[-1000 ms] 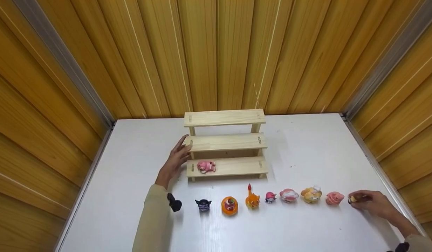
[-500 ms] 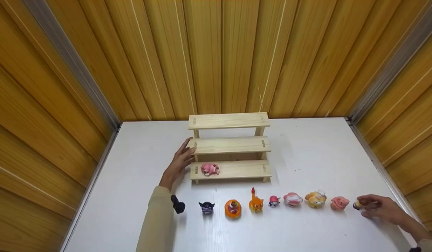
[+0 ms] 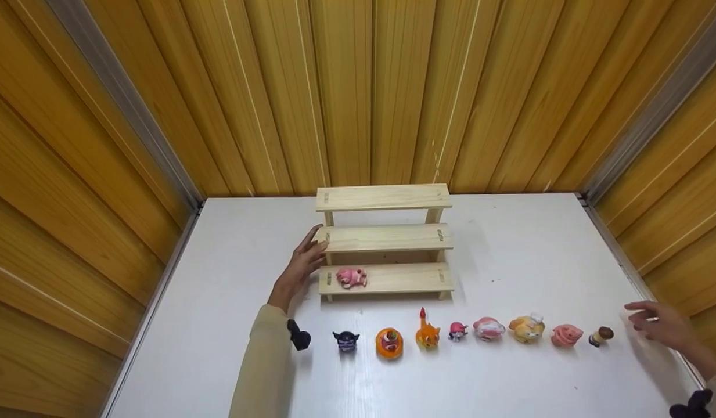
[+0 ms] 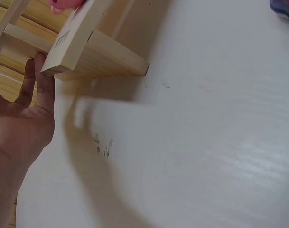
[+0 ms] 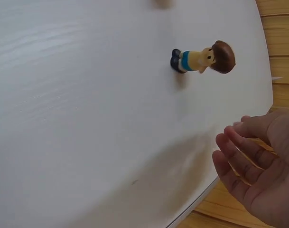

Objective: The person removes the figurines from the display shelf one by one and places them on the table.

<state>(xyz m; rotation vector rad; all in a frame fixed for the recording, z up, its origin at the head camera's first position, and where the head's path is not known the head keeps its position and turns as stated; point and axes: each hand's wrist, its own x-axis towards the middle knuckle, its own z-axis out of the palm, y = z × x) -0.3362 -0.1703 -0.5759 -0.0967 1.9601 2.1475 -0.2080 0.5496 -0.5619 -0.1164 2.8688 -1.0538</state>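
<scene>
My left hand (image 3: 301,268) rests against the left side of a three-tier wooden shelf (image 3: 387,239), its fingers extended at the middle and bottom steps. In the left wrist view the fingers (image 4: 45,88) touch the shelf's side near the end of a board. A pink bear figurine (image 3: 351,277) lies on the bottom step at the left. My right hand (image 3: 662,326) is empty, fingers loosely bent, over the table's right side. Just left of it stands a small brown-haired boy figurine (image 5: 201,58), upright and apart from the fingers.
A row of figurines runs along the table (image 3: 543,255) before the shelf: a black horned one (image 3: 346,341), an orange round one (image 3: 389,343), an orange dragon-like one (image 3: 428,335) with a red-tipped tail, and several pink or yellow ones. Wood-patterned walls (image 3: 387,93) enclose the table.
My right hand has let go of the boy figurine and moved right, away from it; the figurine now stands alone at the row's right end. My left hand stays at the shelf.
</scene>
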